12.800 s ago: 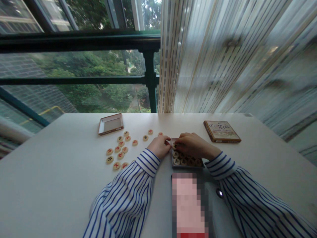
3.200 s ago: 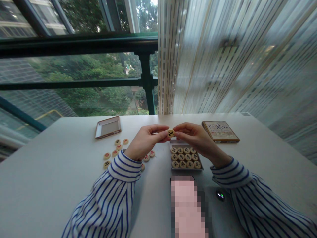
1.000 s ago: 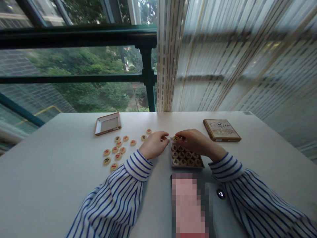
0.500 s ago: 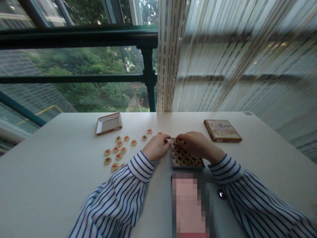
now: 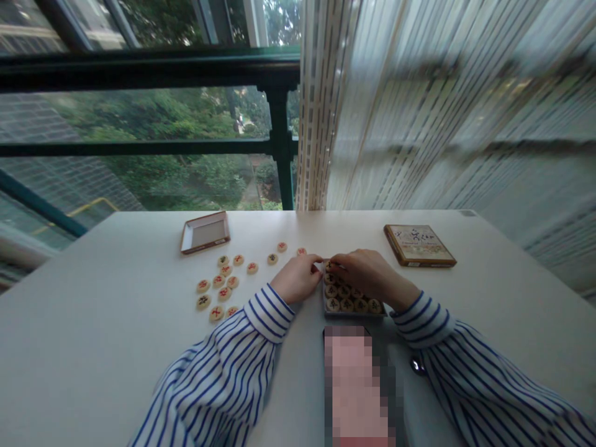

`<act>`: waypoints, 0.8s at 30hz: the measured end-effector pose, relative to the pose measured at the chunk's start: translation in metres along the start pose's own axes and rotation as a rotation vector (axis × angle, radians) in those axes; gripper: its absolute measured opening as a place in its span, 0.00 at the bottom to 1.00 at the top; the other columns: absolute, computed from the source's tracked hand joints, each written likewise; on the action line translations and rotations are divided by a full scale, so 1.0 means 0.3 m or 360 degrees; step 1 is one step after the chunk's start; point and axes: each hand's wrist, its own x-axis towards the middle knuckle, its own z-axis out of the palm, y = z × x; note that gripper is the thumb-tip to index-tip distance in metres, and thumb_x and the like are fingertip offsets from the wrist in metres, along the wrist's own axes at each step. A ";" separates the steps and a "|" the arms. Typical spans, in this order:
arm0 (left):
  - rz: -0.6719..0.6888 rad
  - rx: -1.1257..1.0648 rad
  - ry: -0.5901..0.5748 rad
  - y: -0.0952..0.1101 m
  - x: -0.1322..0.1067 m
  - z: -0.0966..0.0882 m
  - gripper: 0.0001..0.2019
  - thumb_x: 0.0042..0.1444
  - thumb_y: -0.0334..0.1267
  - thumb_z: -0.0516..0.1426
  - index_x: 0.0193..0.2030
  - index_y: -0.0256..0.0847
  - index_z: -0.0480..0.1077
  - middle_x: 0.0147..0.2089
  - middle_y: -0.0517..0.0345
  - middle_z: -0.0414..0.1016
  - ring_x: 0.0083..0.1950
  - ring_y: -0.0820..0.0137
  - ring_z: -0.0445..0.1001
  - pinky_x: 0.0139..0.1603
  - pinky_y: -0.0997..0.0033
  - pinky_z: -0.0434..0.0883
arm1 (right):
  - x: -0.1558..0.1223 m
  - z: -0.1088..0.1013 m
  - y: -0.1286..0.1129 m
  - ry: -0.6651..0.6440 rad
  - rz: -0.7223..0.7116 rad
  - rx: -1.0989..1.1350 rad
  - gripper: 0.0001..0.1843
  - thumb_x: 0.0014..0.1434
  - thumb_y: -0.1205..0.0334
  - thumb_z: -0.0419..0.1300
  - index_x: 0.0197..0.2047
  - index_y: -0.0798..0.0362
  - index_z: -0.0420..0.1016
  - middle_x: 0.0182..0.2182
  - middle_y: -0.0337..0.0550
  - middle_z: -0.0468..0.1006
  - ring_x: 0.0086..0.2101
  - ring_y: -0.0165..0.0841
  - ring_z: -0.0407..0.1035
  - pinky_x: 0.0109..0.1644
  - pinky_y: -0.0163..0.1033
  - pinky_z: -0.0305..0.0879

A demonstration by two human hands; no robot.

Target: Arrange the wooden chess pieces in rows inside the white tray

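A small grey tray [image 5: 354, 314] lies on the white table, filled with rows of round wooden chess pieces [image 5: 345, 304] marked in black. My right hand [image 5: 370, 276] rests over the tray's far half. Its fingers are pinched on one piece [image 5: 329, 267] at the far left corner. My left hand [image 5: 298, 278] is curled beside the tray, fingertips pinching that same far left corner. Both arms wear blue-striped white sleeves.
Several loose pieces [image 5: 223, 282], mostly red-marked, lie scattered left of my hands. An open brown-rimmed box half [image 5: 205, 233] sits at the far left, and a printed box [image 5: 419, 245] at the far right. A window railing and curtain stand behind the table.
The piece I held up between both hands has come down to the tray's far left corner. Both hands have sunk onto the tray and barely moved in the last half second.
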 end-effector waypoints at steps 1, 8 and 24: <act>0.0000 0.0007 0.0000 0.000 0.000 0.001 0.18 0.51 0.33 0.50 0.48 0.33 0.68 0.37 0.50 0.76 0.38 0.67 0.74 0.41 0.71 0.67 | 0.000 0.000 -0.002 0.0001 0.0004 -0.0002 0.22 0.62 0.51 0.42 0.44 0.51 0.73 0.32 0.51 0.78 0.34 0.39 0.72 0.32 0.37 0.59; -0.0035 -0.0004 -0.0032 0.003 -0.001 0.004 0.18 0.50 0.33 0.51 0.49 0.33 0.68 0.38 0.50 0.76 0.40 0.67 0.74 0.42 0.71 0.67 | 0.001 0.000 -0.007 -0.0027 0.0016 -0.0019 0.21 0.61 0.52 0.43 0.43 0.51 0.73 0.32 0.51 0.78 0.34 0.39 0.72 0.33 0.38 0.60; -0.0018 -0.0020 -0.0026 -0.002 0.002 0.013 0.19 0.50 0.32 0.51 0.49 0.35 0.68 0.38 0.51 0.76 0.39 0.68 0.73 0.41 0.71 0.67 | 0.002 -0.006 -0.001 -0.0063 -0.0011 0.0001 0.18 0.61 0.55 0.45 0.42 0.49 0.74 0.34 0.50 0.78 0.35 0.39 0.72 0.34 0.38 0.60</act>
